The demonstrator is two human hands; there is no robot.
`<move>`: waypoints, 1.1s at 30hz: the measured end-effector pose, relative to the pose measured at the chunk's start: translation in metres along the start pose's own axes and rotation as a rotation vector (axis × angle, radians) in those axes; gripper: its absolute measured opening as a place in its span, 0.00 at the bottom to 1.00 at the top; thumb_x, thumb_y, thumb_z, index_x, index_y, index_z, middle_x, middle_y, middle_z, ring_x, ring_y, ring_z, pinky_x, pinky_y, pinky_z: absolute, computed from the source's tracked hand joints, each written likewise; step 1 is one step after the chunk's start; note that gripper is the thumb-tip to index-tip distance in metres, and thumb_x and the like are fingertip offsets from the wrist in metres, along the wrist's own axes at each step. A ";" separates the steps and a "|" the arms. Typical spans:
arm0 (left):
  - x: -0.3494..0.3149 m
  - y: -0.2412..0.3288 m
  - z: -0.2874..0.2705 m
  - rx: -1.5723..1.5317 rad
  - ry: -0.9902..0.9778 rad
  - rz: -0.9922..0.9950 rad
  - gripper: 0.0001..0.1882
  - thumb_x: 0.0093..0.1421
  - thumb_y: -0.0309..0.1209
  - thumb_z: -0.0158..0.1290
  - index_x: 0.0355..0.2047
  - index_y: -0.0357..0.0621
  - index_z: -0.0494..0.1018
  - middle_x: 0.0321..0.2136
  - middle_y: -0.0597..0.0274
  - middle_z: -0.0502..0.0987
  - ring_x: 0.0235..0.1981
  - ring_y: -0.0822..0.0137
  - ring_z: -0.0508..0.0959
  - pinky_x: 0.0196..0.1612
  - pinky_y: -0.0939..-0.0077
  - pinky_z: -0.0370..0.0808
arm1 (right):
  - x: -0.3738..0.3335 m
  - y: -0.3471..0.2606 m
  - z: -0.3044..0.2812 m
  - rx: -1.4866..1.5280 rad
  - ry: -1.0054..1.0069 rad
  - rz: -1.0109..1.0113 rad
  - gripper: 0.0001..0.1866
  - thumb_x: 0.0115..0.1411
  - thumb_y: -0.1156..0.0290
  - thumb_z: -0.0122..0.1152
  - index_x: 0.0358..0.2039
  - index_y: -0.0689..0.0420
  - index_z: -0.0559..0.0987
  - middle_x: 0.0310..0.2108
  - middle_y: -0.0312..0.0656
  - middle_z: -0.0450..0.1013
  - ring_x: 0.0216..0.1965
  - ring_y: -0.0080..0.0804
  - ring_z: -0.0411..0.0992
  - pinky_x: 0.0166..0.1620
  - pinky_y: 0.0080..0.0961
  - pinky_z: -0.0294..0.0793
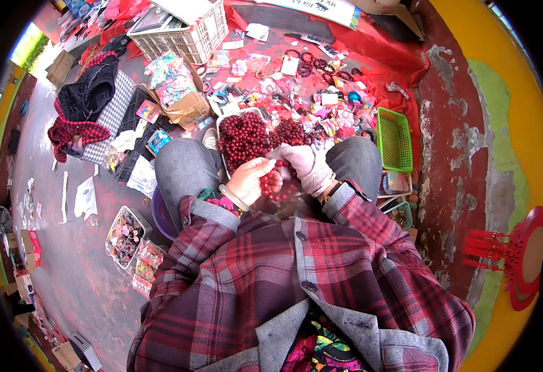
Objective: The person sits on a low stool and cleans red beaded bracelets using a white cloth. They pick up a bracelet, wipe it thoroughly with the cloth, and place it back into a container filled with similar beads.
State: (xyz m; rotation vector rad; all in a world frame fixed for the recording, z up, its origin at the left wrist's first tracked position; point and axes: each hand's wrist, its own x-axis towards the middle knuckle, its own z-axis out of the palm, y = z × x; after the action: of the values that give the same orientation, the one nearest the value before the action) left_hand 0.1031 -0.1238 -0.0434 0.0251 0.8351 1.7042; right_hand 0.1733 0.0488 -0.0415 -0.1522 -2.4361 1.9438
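Note:
Between my knees, my left hand [251, 182] is bare and closed on a strand of red beads [276, 193], which hangs below its fingers. My right hand [305, 166] wears a pale glove. Its fingers are pinched together right by my left thumb tip, and what lies between them is too small to make out. Just beyond the hands, a white tray [219, 137] is heaped with dark red bead bracelets [245, 133]. A second pile of dark red beads [287, 132] lies to the right of the tray.
Small packaged trinkets [339, 118] spread over red cloth ahead. A green plastic basket [395, 140] stands right of my knee. On the left are an open carton [188, 105], a white basket of hair ties [124, 239] and a purple basin [162, 214]. A white crate [191, 37] stands farther off.

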 end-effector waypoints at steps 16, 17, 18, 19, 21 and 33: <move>0.002 0.000 -0.006 -0.058 0.009 -0.038 0.13 0.60 0.40 0.50 0.34 0.42 0.70 0.26 0.56 0.76 0.27 0.61 0.76 0.31 0.66 0.74 | -0.006 -0.018 -0.001 -0.112 -0.095 0.048 0.10 0.58 0.66 0.49 0.31 0.58 0.75 0.19 0.37 0.70 0.20 0.22 0.68 0.26 0.22 0.68; 0.002 -0.001 -0.006 -0.034 -0.005 -0.047 0.13 0.60 0.40 0.50 0.33 0.42 0.70 0.26 0.56 0.76 0.27 0.61 0.76 0.31 0.67 0.74 | -0.005 -0.011 -0.001 -0.219 -0.067 -0.022 0.10 0.58 0.66 0.48 0.30 0.58 0.75 0.17 0.38 0.70 0.19 0.23 0.69 0.26 0.24 0.69; 0.003 -0.001 -0.005 -0.011 -0.019 -0.056 0.13 0.60 0.40 0.50 0.33 0.42 0.69 0.26 0.56 0.76 0.27 0.61 0.76 0.31 0.67 0.74 | -0.004 -0.003 -0.001 -0.331 -0.032 -0.089 0.10 0.58 0.66 0.47 0.29 0.57 0.75 0.16 0.39 0.69 0.18 0.24 0.69 0.25 0.26 0.69; 0.002 -0.001 -0.003 0.004 -0.009 -0.054 0.13 0.60 0.40 0.50 0.33 0.41 0.69 0.26 0.56 0.76 0.27 0.61 0.76 0.31 0.67 0.74 | -0.003 0.004 -0.001 -0.443 0.012 -0.153 0.11 0.58 0.66 0.46 0.27 0.57 0.74 0.15 0.40 0.69 0.17 0.26 0.69 0.24 0.28 0.69; 0.000 -0.002 -0.001 0.029 0.020 -0.046 0.13 0.61 0.39 0.48 0.33 0.41 0.69 0.25 0.56 0.76 0.27 0.62 0.76 0.31 0.68 0.74 | -0.005 -0.016 0.004 -0.270 0.071 -0.142 0.11 0.59 0.67 0.45 0.25 0.57 0.74 0.14 0.38 0.68 0.18 0.26 0.70 0.24 0.30 0.69; 0.004 -0.001 -0.007 -0.277 -0.027 0.062 0.13 0.63 0.39 0.45 0.34 0.41 0.70 0.26 0.55 0.76 0.28 0.60 0.76 0.31 0.66 0.74 | -0.011 -0.040 0.004 0.804 -0.091 0.342 0.13 0.61 0.59 0.51 0.30 0.55 0.74 0.22 0.31 0.68 0.23 0.19 0.67 0.27 0.17 0.65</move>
State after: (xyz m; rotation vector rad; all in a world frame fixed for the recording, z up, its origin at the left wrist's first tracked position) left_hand 0.0995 -0.1233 -0.0506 -0.1152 0.5775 1.8606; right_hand 0.1814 0.0349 -0.0034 -0.4795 -1.5434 2.9453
